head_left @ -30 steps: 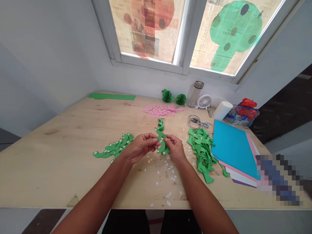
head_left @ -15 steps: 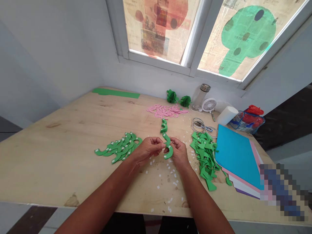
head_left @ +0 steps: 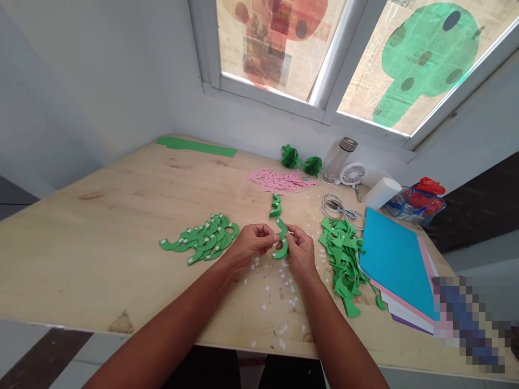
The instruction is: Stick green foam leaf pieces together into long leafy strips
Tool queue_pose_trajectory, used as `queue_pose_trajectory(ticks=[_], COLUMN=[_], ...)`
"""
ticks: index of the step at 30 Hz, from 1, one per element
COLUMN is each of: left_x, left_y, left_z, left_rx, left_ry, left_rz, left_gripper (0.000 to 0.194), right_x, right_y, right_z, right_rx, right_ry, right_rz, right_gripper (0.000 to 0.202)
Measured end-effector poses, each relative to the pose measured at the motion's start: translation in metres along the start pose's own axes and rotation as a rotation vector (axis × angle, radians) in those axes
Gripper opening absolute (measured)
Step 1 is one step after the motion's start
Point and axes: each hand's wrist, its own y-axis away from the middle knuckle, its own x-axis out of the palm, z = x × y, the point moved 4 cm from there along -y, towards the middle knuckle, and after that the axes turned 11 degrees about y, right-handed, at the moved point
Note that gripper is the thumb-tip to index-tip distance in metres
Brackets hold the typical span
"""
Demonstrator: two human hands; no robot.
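A green wavy paper cutout (head_left: 280, 252) with small white squares on it is held upright between my hands. My right hand (head_left: 301, 251) grips its right edge between thumb and fingers. The fingers of my left hand (head_left: 254, 243) are pinched together at its left edge, near the middle; whether a tiny white piece is between them I cannot tell. Just beyond stands a small stack of similar green cutouts (head_left: 275, 206). To the left lies a spread pile of green cutouts (head_left: 206, 239), also with white squares. Tiny white paper bits (head_left: 284, 281) are scattered below my hands.
Green scraps (head_left: 344, 259) lie right of my hands, beside stacked coloured sheets (head_left: 395, 259). Behind are pink cutouts (head_left: 279, 181), green paper ornaments (head_left: 290, 156), scissors (head_left: 334, 206), a bottle (head_left: 340, 159), a small fan (head_left: 352, 174), a white roll (head_left: 383, 193) and a green strip (head_left: 198, 146).
My left fingers have shifted slightly off the front of the green cutout to its left edge. The cutout is turned a little in my right hand. The camera view has shifted slightly.
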Motion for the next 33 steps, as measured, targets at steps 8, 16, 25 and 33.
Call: queue_pose_trajectory(ticks=[8,16,25,33], left_x=[0.0019,0.0027,0.0039,0.0042], left_y=[0.0016,0.0032,0.0047,0.0034], left_z=[-0.0008,-0.0049,-0.0032,-0.0002], left_rx=[0.04,0.083,0.072,0.068], left_ry=[-0.016,-0.07,-0.014,0.051], left_rz=[-0.018,-0.062,-0.029,-0.004], left_gripper=[0.032,0.032,0.025,0.025], right_x=[0.0002,0.0002,0.0009,0.0017], right_y=[0.0,-0.0012,0.0004,0.0008], right_z=[0.0005,-0.0009,0.0015,0.0041], right_rx=[-0.009,-0.023,-0.03,-0.018], right_ry=[0.018,0.032,-0.003,0.022], right_rz=[0.002,0.014,0.032,0.018], right_gripper=[0.033,0.031,0.031,0.029])
